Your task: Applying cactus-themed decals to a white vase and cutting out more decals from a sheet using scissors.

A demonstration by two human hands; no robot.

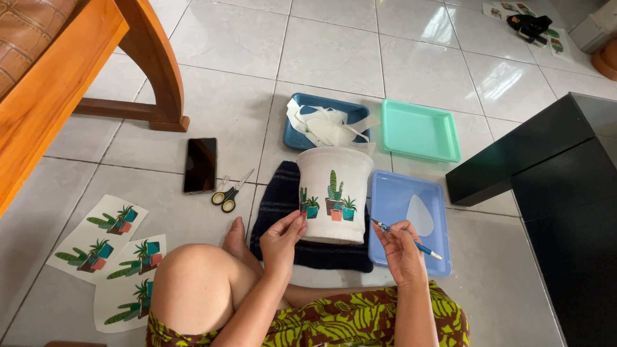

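A white plant pot (334,173) lies on its side on a dark striped cloth (276,212), its wall showing pasted pictures of potted cacti (329,202). My left hand (283,238) rests against the pot's left edge, fingers touching the leftmost picture. My right hand (400,247) holds a thin blue-handled brush (411,243), its tip just right of the pot's base. Behind the brush sits a light blue tray (392,193) with a whitish puddle of glue (420,215).
A dark blue tray (295,128) holds paper scraps, a mint tray (419,130) sits beside it. Scissors (228,193), a phone (200,164) and cactus print sheets (112,250) lie at left. Wooden furniture (64,71) stands far left, a black table (553,173) right.
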